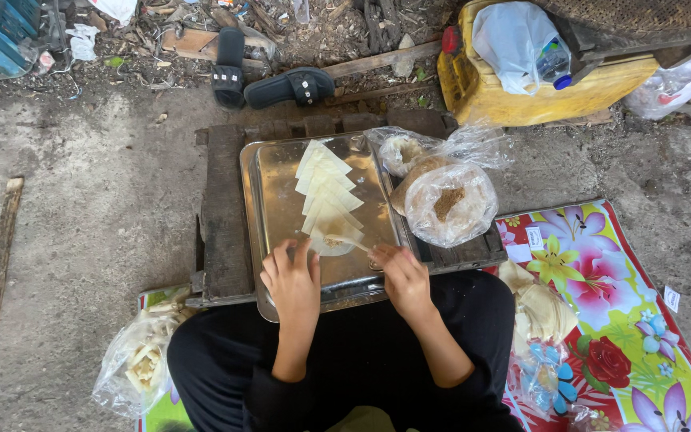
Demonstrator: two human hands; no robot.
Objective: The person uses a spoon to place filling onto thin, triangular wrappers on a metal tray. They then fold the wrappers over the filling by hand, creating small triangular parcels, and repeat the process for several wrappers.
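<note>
Fingers [283, 260] of the left hand [293, 282] lie spread and flat, holding nothing, pressing the near edge of the nearest pale triangular dough wrapper [331, 234], while the right hand [401, 276] pinches a thin pale wooden stick [351, 238] whose tip rests on a dab of brownish filling on that wrapper. Beyond, more wrappers overlap in a row up the shiny rectangular metal tray [275, 208]. Thin dough could tear or filling smear if the stick drags hard, and the filling-stuffed clear plastic bag [449, 204] beside the tray might spill if knocked.
</note>
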